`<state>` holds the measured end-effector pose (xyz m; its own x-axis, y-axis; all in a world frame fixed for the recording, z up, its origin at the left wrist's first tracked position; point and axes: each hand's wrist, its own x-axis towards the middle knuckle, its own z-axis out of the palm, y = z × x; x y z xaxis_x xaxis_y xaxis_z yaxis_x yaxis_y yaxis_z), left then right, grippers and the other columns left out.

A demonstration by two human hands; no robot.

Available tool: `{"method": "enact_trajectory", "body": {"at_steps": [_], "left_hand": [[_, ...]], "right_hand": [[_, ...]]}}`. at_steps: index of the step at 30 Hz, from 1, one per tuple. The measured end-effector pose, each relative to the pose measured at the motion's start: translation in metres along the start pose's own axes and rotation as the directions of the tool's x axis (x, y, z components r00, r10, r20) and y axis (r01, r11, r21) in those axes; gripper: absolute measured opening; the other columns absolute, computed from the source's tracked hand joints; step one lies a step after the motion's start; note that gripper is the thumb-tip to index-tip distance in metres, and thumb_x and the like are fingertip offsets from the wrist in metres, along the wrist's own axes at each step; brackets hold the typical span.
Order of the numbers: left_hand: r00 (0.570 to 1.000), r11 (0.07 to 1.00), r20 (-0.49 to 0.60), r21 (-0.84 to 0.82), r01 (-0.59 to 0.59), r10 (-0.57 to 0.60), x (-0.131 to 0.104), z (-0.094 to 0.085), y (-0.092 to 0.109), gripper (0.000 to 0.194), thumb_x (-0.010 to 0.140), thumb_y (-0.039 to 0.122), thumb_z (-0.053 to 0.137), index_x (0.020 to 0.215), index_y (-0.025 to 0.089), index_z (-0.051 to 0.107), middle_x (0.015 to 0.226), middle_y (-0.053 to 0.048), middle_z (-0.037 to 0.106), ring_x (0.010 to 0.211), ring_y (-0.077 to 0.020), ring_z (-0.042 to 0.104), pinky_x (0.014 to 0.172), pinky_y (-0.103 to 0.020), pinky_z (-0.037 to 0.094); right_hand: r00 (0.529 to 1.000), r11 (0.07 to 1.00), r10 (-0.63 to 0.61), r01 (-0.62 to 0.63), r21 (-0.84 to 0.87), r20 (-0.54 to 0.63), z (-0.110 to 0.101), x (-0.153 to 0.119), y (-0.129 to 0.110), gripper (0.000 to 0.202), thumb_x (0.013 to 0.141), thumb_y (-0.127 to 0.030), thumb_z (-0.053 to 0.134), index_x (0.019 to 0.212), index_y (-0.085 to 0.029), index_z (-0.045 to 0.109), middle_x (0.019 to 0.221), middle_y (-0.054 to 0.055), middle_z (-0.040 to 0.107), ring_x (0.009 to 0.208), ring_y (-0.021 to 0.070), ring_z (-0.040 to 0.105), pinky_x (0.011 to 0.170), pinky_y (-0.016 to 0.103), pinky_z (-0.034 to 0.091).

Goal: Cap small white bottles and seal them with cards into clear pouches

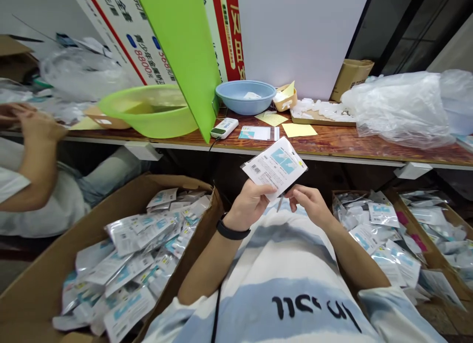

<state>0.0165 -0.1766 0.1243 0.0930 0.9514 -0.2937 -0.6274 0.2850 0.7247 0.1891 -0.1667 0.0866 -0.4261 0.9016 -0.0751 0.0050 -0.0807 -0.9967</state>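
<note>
My left hand (249, 205), with a black band on its wrist, grips a flat clear plastic packet (275, 166) by its lower left part. The packet is tilted, and its white card with printed text, a barcode and blue pictures faces me. At the packet's lower right edge, my right hand (308, 202) has its fingers bent and pinched against the plastic. A thin strip (280, 203) hangs down between the hands; what it belongs to is unclear.
A cardboard box (218, 205) full of similar packets stands left, others right. The table (325, 143) bears a blue basin (246, 97), a small white device (224, 128), yellow paper (299, 130), a tray of white pieces (321, 120) and plastic bags (402, 109). A co-worker's hands (33, 121) are far left.
</note>
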Motion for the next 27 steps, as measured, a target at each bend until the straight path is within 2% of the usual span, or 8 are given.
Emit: {"method": "enact_trajectory", "body": {"at_steps": [7, 12, 14, 16, 18, 20, 23, 27], "left_hand": [[0.991, 0.98, 0.132, 0.196, -0.043, 0.017, 0.0, 0.0, -0.011, 0.035, 0.062, 0.012, 0.074, 0.096, 0.01, 0.067, 0.087, -0.009, 0.073, 0.066, -0.0218, 0.066, 0.069, -0.04, 0.056], [0.984, 0.807, 0.005, 0.57, -0.151, 0.18, 0.011, -0.025, -0.027, 0.077, 0.064, 0.03, 0.082, 0.132, 0.011, 0.051, 0.127, -0.023, 0.062, 0.113, -0.0376, 0.063, 0.094, -0.053, 0.052], [0.881, 0.537, -0.013, 0.797, -0.276, 0.473, 0.01, -0.035, -0.026, 0.102, 0.068, 0.036, 0.082, 0.151, 0.016, 0.026, 0.154, -0.027, 0.035, 0.14, -0.0396, 0.039, 0.108, -0.057, 0.04], [0.694, 0.083, 0.304, 0.882, -0.464, 0.653, 0.005, -0.04, -0.017, 0.099, 0.078, 0.04, 0.076, 0.155, 0.021, 0.017, 0.16, -0.024, 0.023, 0.148, -0.036, 0.023, 0.116, -0.058, 0.03], [0.497, -0.353, 0.718, 0.683, -0.64, 0.487, 0.0, -0.039, -0.002, 0.08, 0.085, 0.04, 0.069, 0.152, 0.022, 0.029, 0.156, -0.02, 0.036, 0.148, -0.0328, 0.025, 0.119, -0.056, 0.026], [0.399, -0.536, 0.904, 0.414, -0.736, 0.151, -0.003, -0.033, 0.014, 0.061, 0.089, 0.035, 0.065, 0.144, 0.018, 0.044, 0.148, -0.018, 0.049, 0.146, -0.0301, 0.032, 0.121, -0.053, 0.026], [0.429, -0.464, 0.895, 0.331, -0.822, -0.122, -0.001, -0.021, 0.029, 0.041, 0.094, 0.018, 0.055, 0.135, 0.014, 0.054, 0.145, -0.017, 0.052, 0.143, -0.026, 0.037, 0.121, -0.05, 0.028], [0.58, -0.038, 0.813, 0.578, -0.815, -0.061, 0.003, -0.009, 0.03, 0.036, 0.091, 0.009, 0.053, 0.124, 0.021, 0.065, 0.137, -0.012, 0.06, 0.135, -0.0253, 0.048, 0.119, -0.052, 0.031]], "right_hand": [[0.993, 0.948, 0.075, -0.043, 0.316, -0.091, 0.017, 0.02, 0.017, 0.04, 0.075, -0.051, 0.075, 0.092, -0.016, 0.066, 0.075, 0.002, 0.062, 0.05, 0.0088, 0.046, 0.045, 0.024, 0.039], [0.98, 0.943, 0.069, -0.002, 0.334, -0.187, 0.015, 0.021, 0.025, 0.04, 0.073, -0.051, 0.076, 0.092, -0.016, 0.067, 0.074, 0.002, 0.063, 0.05, 0.0086, 0.046, 0.044, 0.024, 0.039], [0.965, 0.942, 0.091, -0.003, 0.335, -0.247, 0.01, 0.021, 0.023, 0.042, 0.071, -0.052, 0.076, 0.09, -0.015, 0.067, 0.07, 0.002, 0.063, 0.047, 0.0085, 0.045, 0.042, 0.024, 0.038], [0.954, 0.939, 0.138, -0.041, 0.343, -0.266, 0.005, 0.019, 0.019, 0.044, 0.068, -0.053, 0.077, 0.086, -0.015, 0.066, 0.065, 0.001, 0.061, 0.044, 0.0082, 0.043, 0.04, 0.024, 0.037], [0.956, 0.932, 0.174, -0.082, 0.352, -0.238, 0.001, 0.017, 0.013, 0.044, 0.067, -0.053, 0.078, 0.085, -0.015, 0.065, 0.061, -0.001, 0.059, 0.042, 0.008, 0.042, 0.039, 0.024, 0.035], [0.965, 0.93, 0.181, -0.105, 0.353, -0.19, -0.001, 0.015, 0.006, 0.044, 0.067, -0.052, 0.079, 0.088, -0.015, 0.066, 0.059, -0.002, 0.057, 0.042, 0.0078, 0.042, 0.038, 0.022, 0.034], [0.972, 0.916, 0.195, -0.133, 0.379, -0.131, 0.001, 0.012, -0.003, 0.045, 0.068, -0.053, 0.078, 0.088, -0.015, 0.066, 0.054, -0.004, 0.053, 0.041, 0.0068, 0.039, 0.036, 0.021, 0.031], [0.965, 0.893, 0.248, -0.194, 0.407, -0.084, 0.0, 0.01, -0.009, 0.046, 0.066, -0.059, 0.078, 0.079, -0.016, 0.063, 0.049, -0.007, 0.047, 0.039, 0.0064, 0.036, 0.035, 0.02, 0.026]]}}
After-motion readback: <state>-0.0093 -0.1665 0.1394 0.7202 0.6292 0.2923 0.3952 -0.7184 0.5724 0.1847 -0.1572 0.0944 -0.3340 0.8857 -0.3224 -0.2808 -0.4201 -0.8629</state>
